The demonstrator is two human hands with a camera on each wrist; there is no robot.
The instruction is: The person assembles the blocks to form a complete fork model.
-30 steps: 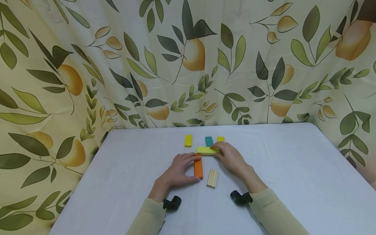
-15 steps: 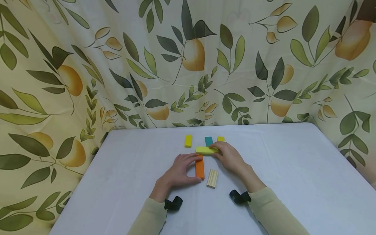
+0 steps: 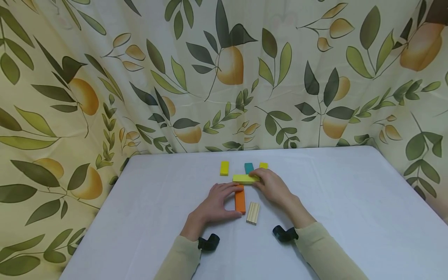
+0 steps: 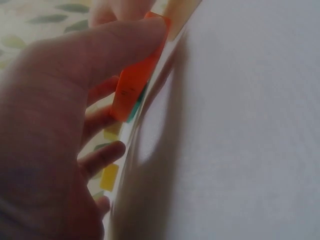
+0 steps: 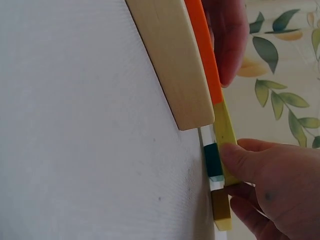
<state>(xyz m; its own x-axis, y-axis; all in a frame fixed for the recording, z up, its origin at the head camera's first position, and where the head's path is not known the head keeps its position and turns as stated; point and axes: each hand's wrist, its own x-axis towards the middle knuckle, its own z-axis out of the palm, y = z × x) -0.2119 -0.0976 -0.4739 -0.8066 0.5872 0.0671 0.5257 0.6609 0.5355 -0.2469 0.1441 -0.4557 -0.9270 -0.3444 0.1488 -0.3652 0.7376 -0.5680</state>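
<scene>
My left hand (image 3: 217, 203) pinches an orange block (image 3: 240, 200) lengthwise, thumb on its near end and fingers at its far end. In the left wrist view the orange block (image 4: 135, 82) slants above the white cloth, a shadow beside it. My right hand (image 3: 273, 186) pinches the right end of a yellow-green block (image 3: 242, 179), which lies crosswise just beyond the orange one. The right wrist view has the thumb on the yellow-green block's (image 5: 225, 127) side, the orange block (image 5: 206, 50) overlapping its far end. Right of the orange block sits a pale wooden block (image 3: 253, 213) with lengthwise lines.
Beyond the hands a yellow block (image 3: 224, 168) stands at the left, a teal block (image 3: 249, 168) in the middle and another yellow block (image 3: 263, 165) at the right, partly behind the right hand. A white cloth (image 3: 147, 217) covers the table; a leaf-patterned curtain (image 3: 224, 97) hangs behind.
My left hand has shifted the orange block a little to the right. The yellow-green block has moved slightly left in my right hand's grip. The other blocks stay put.
</scene>
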